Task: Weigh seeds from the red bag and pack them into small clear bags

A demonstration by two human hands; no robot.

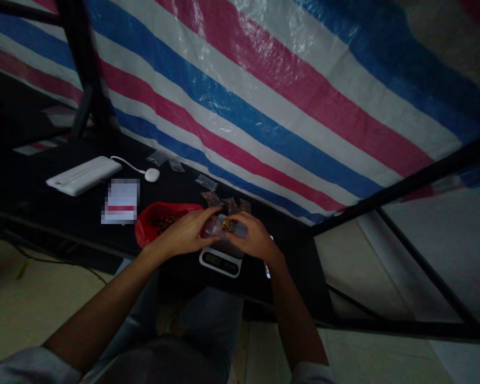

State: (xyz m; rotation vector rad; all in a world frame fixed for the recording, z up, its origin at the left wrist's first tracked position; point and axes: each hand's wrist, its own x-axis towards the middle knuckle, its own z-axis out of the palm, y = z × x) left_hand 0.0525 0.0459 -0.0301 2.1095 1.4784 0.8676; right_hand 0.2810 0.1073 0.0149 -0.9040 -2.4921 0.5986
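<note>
At the far left of the desk lies a white slab, its cord running to a small white puck. A paper sits nearer the front edge. Next comes a red bag, open, with brown bits inside. Along the back edge, under the striped tarp, empty bags give way rightward to filled bags.

The left hand reaches across the red bag's mouth and pinches the left side of a clear pouch. The right hand is clamped on its right side. So the pouch sits between the two hands, just above the scale at the front edge, with some brown matter in it. In this dim light it seems to hover over the pan rather than rest on it, though I cannot be sure.

The step in hand looks like handling the pouch's mouth. It would go best with the mouth held level and upward, pinched near the rim only, so nothing spills onto the scale. The grip should be light, and the fingers should stay clear of the display.
</note>
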